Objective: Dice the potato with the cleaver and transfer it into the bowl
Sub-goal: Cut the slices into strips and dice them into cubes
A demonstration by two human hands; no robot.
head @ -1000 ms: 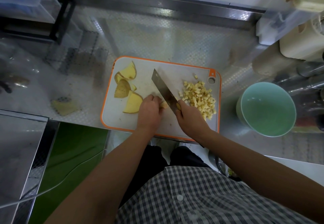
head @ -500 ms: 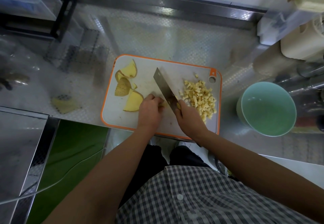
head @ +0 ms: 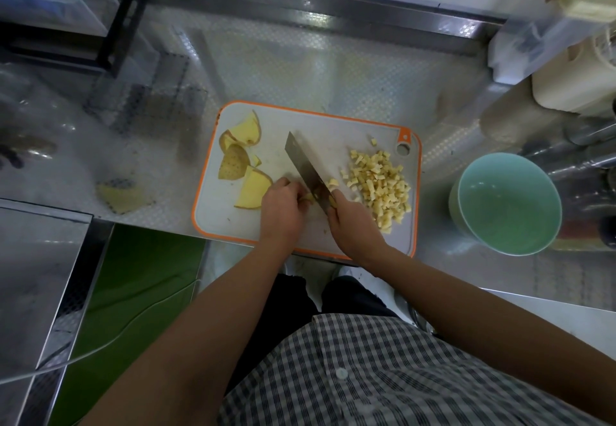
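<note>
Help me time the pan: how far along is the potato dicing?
Done: a heap of small pale potato cubes on the orange-rimmed white cutting board. In hand: the right hand grips the steel cleaver; the left hand holds a small potato piece beside its blade. Left: several skin-on potato slices, and the empty mint-green round bowl awaits everything.

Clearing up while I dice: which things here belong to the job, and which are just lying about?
Job: cleaver, diced potato, uncut potato pieces, cutting board, mint bowl, left hand, right hand.
Lying about: yellow sponge, clear container.
</note>
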